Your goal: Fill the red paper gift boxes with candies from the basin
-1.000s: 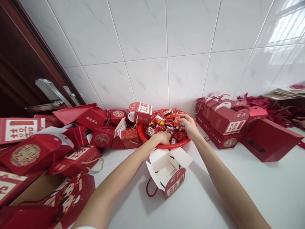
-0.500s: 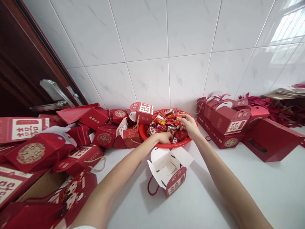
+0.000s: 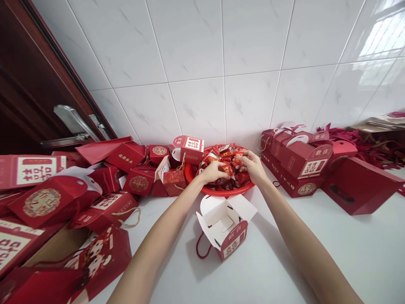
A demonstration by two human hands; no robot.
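Wrapped candies [image 3: 228, 169] now load both hands: left hand [image 3: 212, 172], raised over the red basin [image 3: 226, 193], pinches one; right hand's [image 3: 254, 167] fingers pinch another.

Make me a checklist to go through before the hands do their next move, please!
1. Open box upright, flaps apart: ok.
2. Red cord outside the box's opening: ok, it loops out beside the box.
3. Left hand holding something: ok, a red packet.
4. Right hand holding something: ok, a second packet.
5. Small box not touching the basin: cannot tell, it overlaps the rim in this view.
6. Heap of boxes on the left neatly stacked: not ok, they lie jumbled.
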